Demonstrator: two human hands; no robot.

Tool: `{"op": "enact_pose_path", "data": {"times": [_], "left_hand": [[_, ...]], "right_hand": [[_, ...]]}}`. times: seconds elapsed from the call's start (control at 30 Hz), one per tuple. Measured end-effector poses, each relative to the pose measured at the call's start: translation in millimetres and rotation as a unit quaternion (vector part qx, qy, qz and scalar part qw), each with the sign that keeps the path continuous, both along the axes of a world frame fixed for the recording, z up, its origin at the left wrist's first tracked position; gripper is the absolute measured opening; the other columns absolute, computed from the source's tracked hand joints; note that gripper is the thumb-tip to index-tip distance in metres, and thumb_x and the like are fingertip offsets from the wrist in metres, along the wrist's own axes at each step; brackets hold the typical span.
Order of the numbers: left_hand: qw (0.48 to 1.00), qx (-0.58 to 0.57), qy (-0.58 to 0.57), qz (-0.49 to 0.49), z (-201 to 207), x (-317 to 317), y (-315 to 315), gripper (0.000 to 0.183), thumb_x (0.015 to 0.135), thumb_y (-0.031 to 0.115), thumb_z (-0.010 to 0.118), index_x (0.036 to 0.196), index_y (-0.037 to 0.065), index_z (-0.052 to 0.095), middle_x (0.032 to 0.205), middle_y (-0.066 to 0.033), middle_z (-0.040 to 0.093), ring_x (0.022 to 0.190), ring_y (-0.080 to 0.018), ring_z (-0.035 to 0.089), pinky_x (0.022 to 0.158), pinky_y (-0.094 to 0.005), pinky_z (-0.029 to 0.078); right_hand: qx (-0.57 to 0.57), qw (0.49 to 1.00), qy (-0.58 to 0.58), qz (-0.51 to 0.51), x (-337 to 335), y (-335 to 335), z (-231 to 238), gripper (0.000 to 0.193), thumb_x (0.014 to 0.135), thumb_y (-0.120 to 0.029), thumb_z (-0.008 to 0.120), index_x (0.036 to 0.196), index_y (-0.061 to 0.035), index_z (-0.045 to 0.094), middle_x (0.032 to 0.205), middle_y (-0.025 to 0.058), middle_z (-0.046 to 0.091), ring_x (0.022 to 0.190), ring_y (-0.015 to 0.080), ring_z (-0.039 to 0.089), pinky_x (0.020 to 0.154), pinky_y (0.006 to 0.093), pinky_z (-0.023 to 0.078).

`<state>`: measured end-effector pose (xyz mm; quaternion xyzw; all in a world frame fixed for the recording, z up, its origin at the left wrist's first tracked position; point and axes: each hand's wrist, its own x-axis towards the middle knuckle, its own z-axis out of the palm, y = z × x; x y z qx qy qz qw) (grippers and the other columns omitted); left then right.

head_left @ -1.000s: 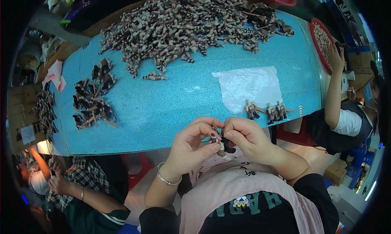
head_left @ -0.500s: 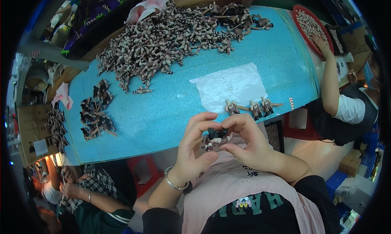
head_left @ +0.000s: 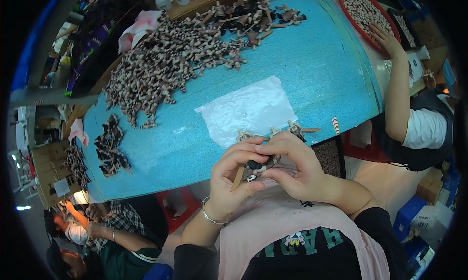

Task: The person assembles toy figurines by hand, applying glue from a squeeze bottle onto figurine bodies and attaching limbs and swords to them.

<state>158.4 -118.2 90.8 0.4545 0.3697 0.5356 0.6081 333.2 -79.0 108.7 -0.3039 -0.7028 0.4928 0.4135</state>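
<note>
Close to my body, both hands are closed around a small toy figure (head_left: 261, 168) with a black upper part and pale and brown pieces. My left hand (head_left: 228, 175), bracelet at its wrist, pinches it between thumb and fingers. A flat brown strip (head_left: 238, 177) sticks out beside the left fingers. From the other side my right hand (head_left: 298, 169) grips the figure with thumb and forefinger. My fingers hide much of it. Just beyond my hands, small brown-and-white figures (head_left: 295, 129) stand at the near edge of a white sheet (head_left: 248, 109).
A large heap of small figures (head_left: 156, 70) covers the far left of the blue table (head_left: 321, 75). A smaller dark group (head_left: 109, 146) lies at left. A striped strip (head_left: 335, 125) is on the right. A co-worker's hand (head_left: 385, 38) reaches into a red basin (head_left: 348, 14); other people sit lower left.
The view has shifted, moving the table's contents in the picture. My hands have drawn closer together around the figure, and the brown strip now shows by my left fingers.
</note>
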Motion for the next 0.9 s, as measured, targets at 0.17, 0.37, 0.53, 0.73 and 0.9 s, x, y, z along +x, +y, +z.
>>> {"op": "enact_pose_path", "data": {"times": [0.17, 0.37, 0.53, 0.73, 0.9], "left_hand": [[1.0, -0.022, 0.001, -0.012, -7, 4, 14, 0.043, 0.073, 0.028, 0.081, 0.102, 0.001, 0.065, 0.115, -0.0113, 0.057, 0.122, -0.0275, 0.046, 0.103, -0.0411, 0.036], [0.999, -0.038, 0.008, 0.024, -18, -15, 19, 0.042, 0.074, 0.027, 0.08, 0.102, 0.002, 0.064, 0.118, -0.0114, 0.057, 0.123, -0.0287, 0.046, 0.103, -0.0407, 0.035], [0.996, -0.054, 0.021, 0.07, -26, -44, 16, 0.043, 0.074, 0.028, 0.08, 0.104, 0.001, 0.063, 0.118, -0.0114, 0.057, 0.123, -0.0287, 0.046, 0.103, -0.0409, 0.035], [0.991, -0.063, 0.014, 0.116, -25, -67, 12, 0.044, 0.074, 0.03, 0.08, 0.104, 0.001, 0.063, 0.118, -0.0119, 0.056, 0.122, -0.0284, 0.046, 0.103, -0.0411, 0.035], [0.992, -0.015, 0.009, 0.129, -17, -84, 2, 0.044, 0.075, 0.03, 0.079, 0.103, 0.0, 0.063, 0.117, -0.0122, 0.056, 0.121, -0.0278, 0.047, 0.103, -0.0412, 0.035]], "right_hand": [[-0.035, 0.999, -0.01, -0.02, 5, 10, -3, 0.038, 0.075, -0.002, 0.069, 0.111, -0.0002, 0.058, 0.097, 0.013, 0.059, 0.086, 0.0273, 0.057, 0.077, 0.0348, 0.045], [-0.085, 0.995, -0.043, -0.003, 0, 44, -16, 0.034, 0.078, -0.002, 0.065, 0.111, -0.0028, 0.059, 0.103, 0.0113, 0.059, 0.089, 0.024, 0.058, 0.078, 0.034, 0.047], [0.127, 0.961, -0.234, -0.075, -15, 118, -36, 0.021, 0.079, 0.0, 0.057, 0.099, -0.0046, 0.062, 0.097, 0.0118, 0.054, 0.091, 0.0294, 0.055, 0.075, 0.037, 0.046], [0.31, 0.884, -0.344, -0.062, -47, 175, -74, 0.03, 0.07, 0.009, 0.059, 0.096, -0.0044, 0.063, 0.098, 0.0145, 0.053, 0.091, 0.0331, 0.053, 0.076, 0.041, 0.045], [0.335, 0.867, -0.364, -0.055, -56, 178, -62, 0.028, 0.069, 0.008, 0.062, 0.094, -0.0028, 0.061, 0.107, 0.0152, 0.053, 0.101, 0.0332, 0.053, 0.083, 0.042, 0.044]]}}
